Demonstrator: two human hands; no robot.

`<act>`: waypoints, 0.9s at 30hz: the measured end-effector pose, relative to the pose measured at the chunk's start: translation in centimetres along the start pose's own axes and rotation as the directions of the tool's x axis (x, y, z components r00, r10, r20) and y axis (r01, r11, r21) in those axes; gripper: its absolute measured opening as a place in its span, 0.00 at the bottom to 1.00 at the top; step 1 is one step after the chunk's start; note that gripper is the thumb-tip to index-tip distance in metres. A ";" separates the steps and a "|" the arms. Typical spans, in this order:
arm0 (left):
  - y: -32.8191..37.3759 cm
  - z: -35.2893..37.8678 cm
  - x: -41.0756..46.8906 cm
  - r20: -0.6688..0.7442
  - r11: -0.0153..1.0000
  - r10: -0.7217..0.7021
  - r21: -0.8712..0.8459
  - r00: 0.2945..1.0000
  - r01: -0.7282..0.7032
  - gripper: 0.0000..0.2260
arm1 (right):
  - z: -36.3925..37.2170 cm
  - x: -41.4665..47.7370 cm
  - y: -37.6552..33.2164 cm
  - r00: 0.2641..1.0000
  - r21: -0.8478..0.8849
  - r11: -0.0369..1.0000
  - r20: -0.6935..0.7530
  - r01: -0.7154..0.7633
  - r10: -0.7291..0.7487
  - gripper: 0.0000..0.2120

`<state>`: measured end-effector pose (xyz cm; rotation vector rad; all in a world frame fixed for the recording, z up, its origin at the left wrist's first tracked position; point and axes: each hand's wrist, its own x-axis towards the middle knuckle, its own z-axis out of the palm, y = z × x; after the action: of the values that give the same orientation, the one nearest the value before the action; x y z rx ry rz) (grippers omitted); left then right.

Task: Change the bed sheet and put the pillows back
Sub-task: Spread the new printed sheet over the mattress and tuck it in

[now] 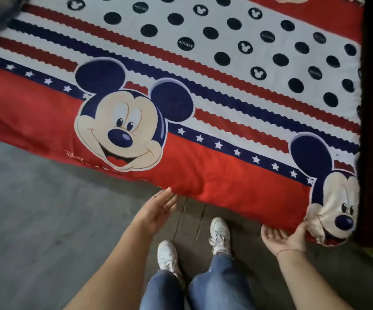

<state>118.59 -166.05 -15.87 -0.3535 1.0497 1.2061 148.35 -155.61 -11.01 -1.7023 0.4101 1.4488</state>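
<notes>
The left hand [158, 209], grip wide, fingertips [168, 191] touching the hanging edge of the bed sheet [203, 171]. The right hand [284, 237], grip wide, thumb against it. 2 white shoes [220, 231] stand between.

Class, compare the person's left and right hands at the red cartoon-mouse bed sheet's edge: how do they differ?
The left hand holds its fingers straight and together; the right hand lies palm up, fingers spread. The right wrist wears a thin red thread; the left wrist is bare. Both reach the red cartoon-mouse bed sheet.
</notes>
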 end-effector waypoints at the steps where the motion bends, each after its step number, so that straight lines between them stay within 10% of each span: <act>1: 1.8 -0.7 -0.8 -0.060 1.000 0.009 -0.002 0.998 -0.010 0.03 | 0.3 -1.2 1.2 0.999 0.008 0.999 0.011 -0.037 0.037 0.40; 8: 14.0 -3.0 -3.7 -0.259 0.904 0.248 -0.285 0.933 -0.320 0.31 | 6.1 -9.2 13.5 0.913 -0.093 0.952 0.271 -0.291 0.305 0.79; 15: 19.6 -3.3 -0.7 -0.075 0.903 0.248 -0.344 0.966 -0.258 0.33 | 15.2 -8.8 16.5 0.864 -0.031 0.922 0.338 -0.386 0.373 0.38; 20: 21.4 -4.1 -0.5 -0.019 0.895 0.329 -0.314 0.944 -0.318 0.30 | 15.4 -9.3 16.9 0.850 0.018 0.944 0.442 -0.329 0.288 0.54; 27: 23.7 -5.2 -0.4 0.100 0.902 0.317 -0.340 0.943 -0.267 0.33 | 17.7 -9.8 17.5 0.835 0.195 0.976 0.549 -0.098 -0.026 0.48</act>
<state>95.25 -161.26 -11.43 -0.3555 0.7873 1.6596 121.80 -155.06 -8.26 -1.0414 0.2656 1.7705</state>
